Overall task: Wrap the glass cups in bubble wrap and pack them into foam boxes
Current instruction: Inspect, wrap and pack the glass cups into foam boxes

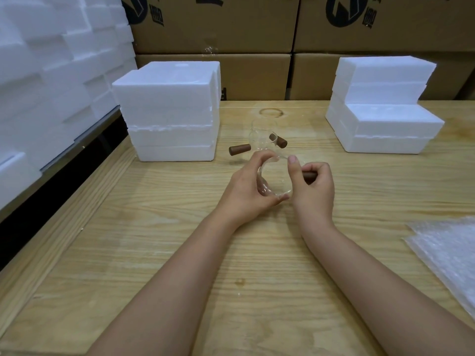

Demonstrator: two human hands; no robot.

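Two grips share one glass cup (275,185): my left grip (246,187) is curled round its clear body, and my right grip (314,186) is clenched on its wooden handle (309,175), thumb up against the rim. I cannot tell whether the cup hangs just above the table (180,253) or rests on it.

I judge this to be the very start of a wrap: a cup is in hand with nothing round it yet. The next move calls for carrying it to the bubble wrap (447,253), which lies flat, well apart to the right of the held cup and nearer to me. Bare glass is slippery, so I would set it down gently.

Counting outward, there are three cups in all: the held one, then a second cup (240,149) and a third cup (279,141) just beyond it. I tell those two by their brown handles, since their glass bodies overlap.

Two stacks of foam boxes stand on the table, a left stack (169,111) beyond and left of the held cup and a right stack (383,116) beyond and right. I cannot count the bubble wrap sheets. A foam pile (51,73) rises far left, and at least four cardboard cartons (231,27) stand behind.
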